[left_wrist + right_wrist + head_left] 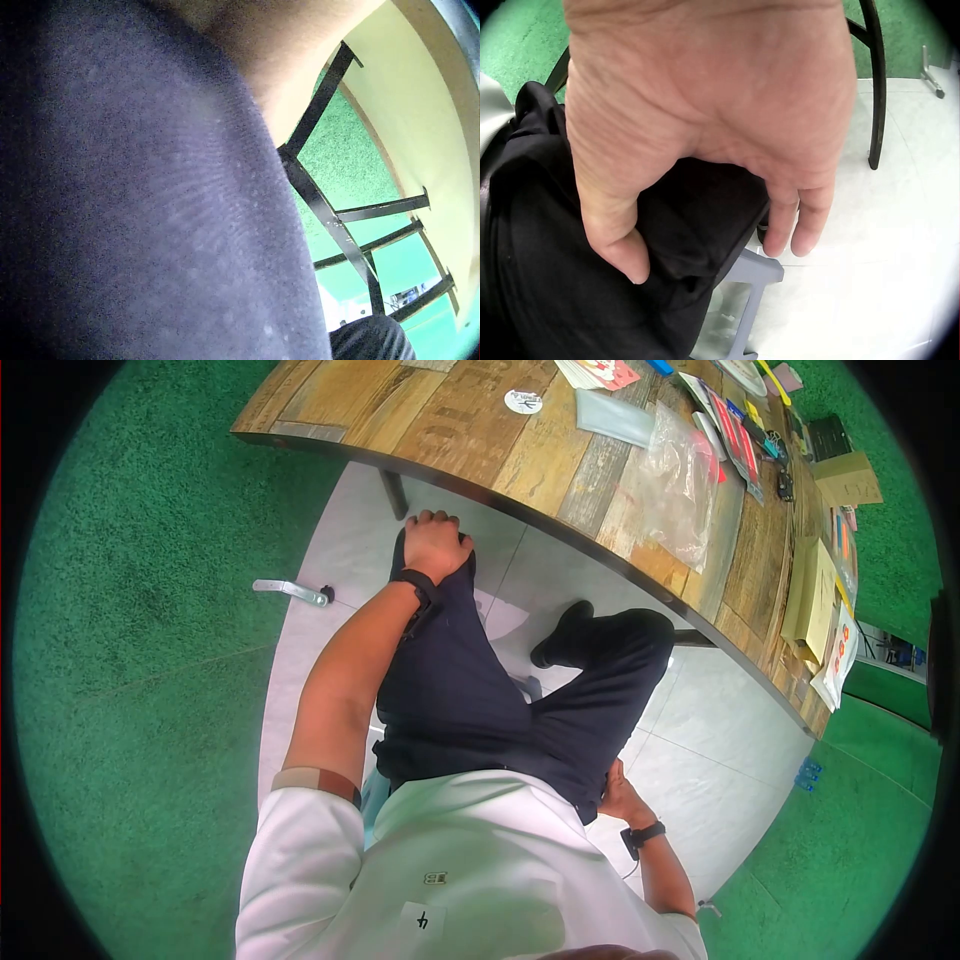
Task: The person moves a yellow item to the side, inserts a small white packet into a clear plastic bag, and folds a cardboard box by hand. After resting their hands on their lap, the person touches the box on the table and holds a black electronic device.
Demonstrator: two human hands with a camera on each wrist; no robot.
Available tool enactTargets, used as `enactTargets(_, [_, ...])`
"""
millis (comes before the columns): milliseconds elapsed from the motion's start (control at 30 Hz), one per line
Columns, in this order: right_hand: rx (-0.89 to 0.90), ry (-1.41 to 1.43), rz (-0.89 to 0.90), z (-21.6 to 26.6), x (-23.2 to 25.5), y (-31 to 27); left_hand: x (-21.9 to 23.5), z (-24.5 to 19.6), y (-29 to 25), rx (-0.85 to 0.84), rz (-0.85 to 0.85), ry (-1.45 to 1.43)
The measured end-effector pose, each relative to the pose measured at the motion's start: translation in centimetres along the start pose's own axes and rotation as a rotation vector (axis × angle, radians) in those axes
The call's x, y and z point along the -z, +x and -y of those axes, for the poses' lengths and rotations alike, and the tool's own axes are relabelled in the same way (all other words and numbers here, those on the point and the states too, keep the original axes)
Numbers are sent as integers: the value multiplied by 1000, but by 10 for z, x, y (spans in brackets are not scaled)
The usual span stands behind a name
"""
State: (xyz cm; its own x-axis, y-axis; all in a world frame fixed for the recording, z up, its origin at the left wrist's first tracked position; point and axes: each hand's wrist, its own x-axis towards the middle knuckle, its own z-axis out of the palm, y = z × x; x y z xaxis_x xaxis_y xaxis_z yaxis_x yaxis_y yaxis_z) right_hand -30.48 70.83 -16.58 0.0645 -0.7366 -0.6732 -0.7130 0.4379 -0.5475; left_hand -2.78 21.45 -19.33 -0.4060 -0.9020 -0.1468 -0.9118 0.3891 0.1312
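In the head view the left hand (435,548) rests on the left knee of the dark trousers (450,670), its fingers draped over the kneecap. Skin of that left hand (277,60) shows at the top of the left wrist view, against dark cloth (172,195) that fills most of the frame. Beside the right thigh, the right hand (622,800) touches the trousers near the hip. The right wrist view shows the right hand (712,112) palm side, thumb and fingers loosely bent and apart over black cloth (682,225). Neither hand is seen holding an object.
A wooden-plank table (460,430) stands in front of the knees. On it lie a clear plastic bag (675,490), a translucent pouch (612,417), papers and cardboard pieces (812,605). A grey stool (759,274) shows beneath the person. Black table legs (322,202) stand beyond.
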Motion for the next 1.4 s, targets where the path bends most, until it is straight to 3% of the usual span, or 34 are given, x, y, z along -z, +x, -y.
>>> enactTargets(533, [-26, -1, 3, 4, 1, 0, -1, 0, 0, -1, -8, 9])
enactTargets(700, [-142, 108, 30, 3, 1, -1, 5, -1, -1, 0, 21, 0])
enactTargets(1133, [-124, 135, 16, 3, 0, 0, 5, -1, -1, 1, 37, -27])
enactTargets(1200, [-65, 30, 9, 1, -1, 0, 3, 0, 0, 2, 23, -17])
enactTargets(1300, [-167, 121, 26, 2, -2, 0, 2, 0, 0, 5, 14, -7])
enactTargets(1400, [-138, 125, 8, 2, -3, 0, 1, 0, 0, 8, 16, -4])
